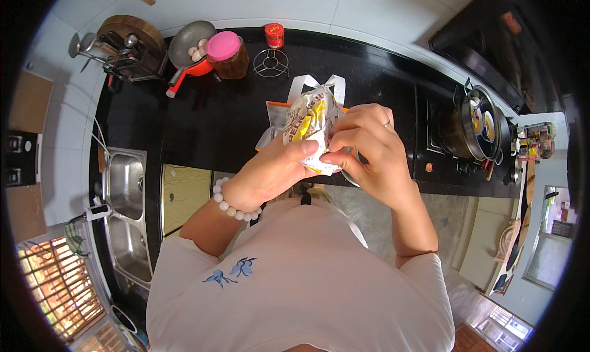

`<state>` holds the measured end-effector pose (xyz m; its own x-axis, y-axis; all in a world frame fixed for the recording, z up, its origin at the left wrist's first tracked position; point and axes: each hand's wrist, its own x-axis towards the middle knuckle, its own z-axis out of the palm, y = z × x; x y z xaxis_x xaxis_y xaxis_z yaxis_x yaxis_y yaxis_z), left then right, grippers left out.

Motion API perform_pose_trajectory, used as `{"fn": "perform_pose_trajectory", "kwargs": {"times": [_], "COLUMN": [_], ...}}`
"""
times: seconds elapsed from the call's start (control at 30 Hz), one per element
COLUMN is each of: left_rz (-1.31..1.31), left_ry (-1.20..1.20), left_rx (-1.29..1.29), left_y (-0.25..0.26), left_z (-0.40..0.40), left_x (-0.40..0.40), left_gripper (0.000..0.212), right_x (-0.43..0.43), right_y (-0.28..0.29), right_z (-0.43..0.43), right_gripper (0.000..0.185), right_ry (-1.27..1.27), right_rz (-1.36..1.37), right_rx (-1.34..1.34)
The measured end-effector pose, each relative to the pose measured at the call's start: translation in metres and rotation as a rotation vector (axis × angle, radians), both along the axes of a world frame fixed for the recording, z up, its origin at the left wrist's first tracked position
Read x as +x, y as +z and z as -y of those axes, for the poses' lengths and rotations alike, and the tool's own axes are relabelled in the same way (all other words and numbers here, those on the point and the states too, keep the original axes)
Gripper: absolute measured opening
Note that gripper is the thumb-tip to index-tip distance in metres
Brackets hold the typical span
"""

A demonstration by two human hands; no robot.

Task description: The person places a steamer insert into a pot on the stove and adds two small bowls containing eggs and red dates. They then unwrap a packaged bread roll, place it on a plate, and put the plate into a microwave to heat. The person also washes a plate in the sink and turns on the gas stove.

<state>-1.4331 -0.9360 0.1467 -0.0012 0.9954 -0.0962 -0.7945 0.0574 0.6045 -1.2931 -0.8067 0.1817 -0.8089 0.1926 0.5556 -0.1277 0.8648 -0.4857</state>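
Observation:
A white printed wrapper [318, 117] with yellow and brown marks is held up in front of me. My left hand [276, 167] is closed around its lower left side, thumb across the front. With thumb and bent fingers, my right hand [373, 144] pinches the wrapper's right edge near its lower end. What the wrapper contains is hidden. Behind it, on the black counter, stands a bag with white handles [339, 87] and orange edging, largely covered by my hands. A round metal rim shows partly below my right hand.
Along the wall are a utensil rack [133, 59], a grey pan [182, 40] with several eggs, a pink-lidded jar [228, 57], a red tin [274, 34] and a wire trivet [271, 64]. A double sink [126, 186] lies left; a large pot [454, 126] stands on the stove at right.

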Motion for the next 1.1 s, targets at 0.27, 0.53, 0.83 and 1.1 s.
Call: {"fn": "perform_pose_trajectory", "kwargs": {"times": [0.27,0.53,0.83,1.1], "left_rz": [-0.154,-0.167,0.048,0.209], "left_ry": [0.128,0.074,-0.009,-0.167], "left_rx": [-0.123,-0.150,-0.132,-0.040], "left_y": [-0.003,-0.010,-0.007,-0.017], "left_z": [-0.009,-0.008,-0.007,0.003], "left_x": [-0.002,-0.004,-0.002,-0.018], "left_gripper": [0.050,0.050,0.047,0.059], "right_x": [-0.007,-0.004,-0.003,0.006], "right_y": [-0.010,-0.009,-0.011,-0.006], "right_z": [0.003,-0.003,-0.010,-0.024], "right_gripper": [0.021,0.015,0.016,0.026], "right_ry": [-0.086,0.016,0.096,0.415], "right_rz": [-0.017,0.034,-0.083,-0.095], "right_rx": [0.130,0.149,0.170,-0.721]}}
